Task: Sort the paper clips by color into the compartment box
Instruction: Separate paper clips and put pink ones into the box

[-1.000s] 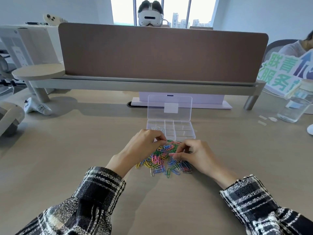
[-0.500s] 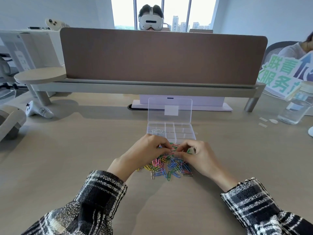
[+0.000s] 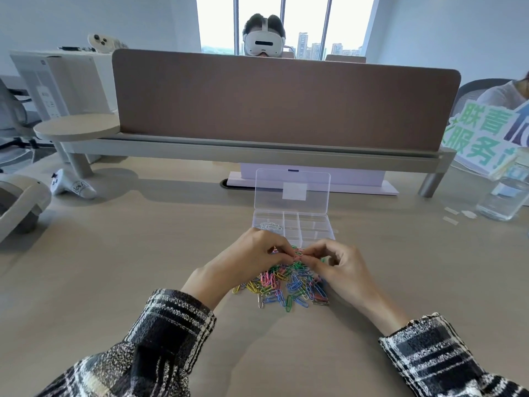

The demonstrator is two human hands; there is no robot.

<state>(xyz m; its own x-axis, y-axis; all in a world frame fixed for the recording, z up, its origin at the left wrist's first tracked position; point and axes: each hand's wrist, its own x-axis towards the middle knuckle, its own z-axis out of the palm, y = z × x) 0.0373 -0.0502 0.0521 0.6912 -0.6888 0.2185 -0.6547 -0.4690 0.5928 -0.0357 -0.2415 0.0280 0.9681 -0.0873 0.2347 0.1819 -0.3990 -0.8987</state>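
A heap of coloured paper clips (image 3: 286, 285) in pink, yellow, blue and green lies on the desk just in front of me. Behind it stands the clear compartment box (image 3: 315, 224) with its lid (image 3: 292, 193) raised; a few pale clips (image 3: 269, 225) lie in its back left compartment. My left hand (image 3: 243, 265) and my right hand (image 3: 340, 267) meet over the far edge of the heap. Both pinch at the same pink clip (image 3: 298, 255) between thumb and fingers.
A brown desk divider (image 3: 280, 101) on a grey rail runs across the back. A white controller (image 3: 73, 186) lies at the left, a water bottle (image 3: 503, 196) at the right. A person wearing a white headset sits behind the divider.
My two hands have drawn together over the far side of the heap and lifted slightly, fingertips now meeting on a pink clip. The view has tilted a little downward.
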